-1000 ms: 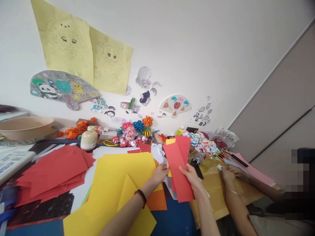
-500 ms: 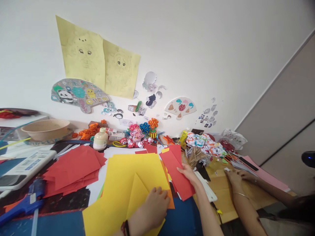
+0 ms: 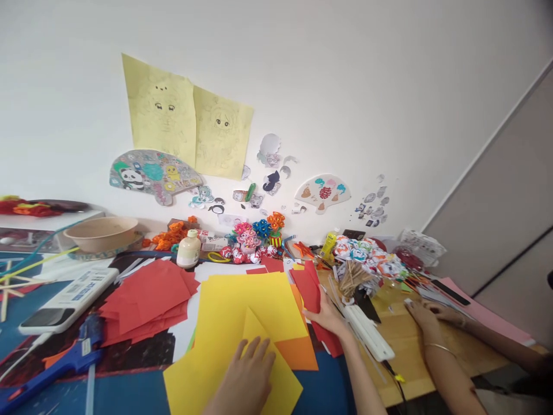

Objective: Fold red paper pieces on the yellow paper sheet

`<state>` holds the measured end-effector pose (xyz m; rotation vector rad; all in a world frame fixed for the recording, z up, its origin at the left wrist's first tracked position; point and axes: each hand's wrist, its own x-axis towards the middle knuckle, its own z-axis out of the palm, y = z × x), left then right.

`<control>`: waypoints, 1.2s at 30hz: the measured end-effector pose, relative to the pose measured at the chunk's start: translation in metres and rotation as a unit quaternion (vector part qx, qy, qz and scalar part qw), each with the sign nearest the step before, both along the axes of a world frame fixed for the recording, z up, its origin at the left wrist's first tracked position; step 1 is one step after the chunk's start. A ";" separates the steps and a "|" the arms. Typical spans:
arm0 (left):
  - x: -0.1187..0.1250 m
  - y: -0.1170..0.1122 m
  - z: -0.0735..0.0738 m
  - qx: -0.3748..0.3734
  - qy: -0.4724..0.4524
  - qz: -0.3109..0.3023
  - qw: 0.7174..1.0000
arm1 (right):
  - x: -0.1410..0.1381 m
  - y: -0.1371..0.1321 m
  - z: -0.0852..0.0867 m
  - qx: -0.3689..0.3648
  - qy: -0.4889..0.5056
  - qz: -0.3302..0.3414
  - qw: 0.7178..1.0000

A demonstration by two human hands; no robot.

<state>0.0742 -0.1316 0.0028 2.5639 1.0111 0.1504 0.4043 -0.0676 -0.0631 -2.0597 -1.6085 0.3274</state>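
My left hand (image 3: 248,372) lies on folded yellow paper (image 3: 263,340), its fingers stretched out and apart. Beneath that are a large yellow sheet (image 3: 242,291) and an orange sheet (image 3: 298,353), which shows at the right. At the right side of the yellow sheet, my right hand (image 3: 326,317) grips a piece of red paper (image 3: 307,285); its thumb points left, and some of its fingers are hidden. The red paper bends up along its edge by the hand. A pile of red paper squares (image 3: 151,294) lies left of the yellow sheet.
A blue glue gun (image 3: 84,349) and a white power strip (image 3: 73,297) lie at the left. Behind stand a glue bottle (image 3: 189,251) and pipe-cleaner flowers (image 3: 246,239). Another white strip (image 3: 367,331) lies right of my arm, and another person's hands (image 3: 421,314) rest beyond.
My left hand has shifted left and its fingers have spread flat on the yellow paper. My right hand now grips the red paper further round, bending it. The view has turned slightly left.
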 end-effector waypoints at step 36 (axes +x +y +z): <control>0.141 0.102 -0.040 0.304 -0.120 -0.281 0.902 | -0.012 -0.007 0.021 0.038 -0.056 -0.026 0.997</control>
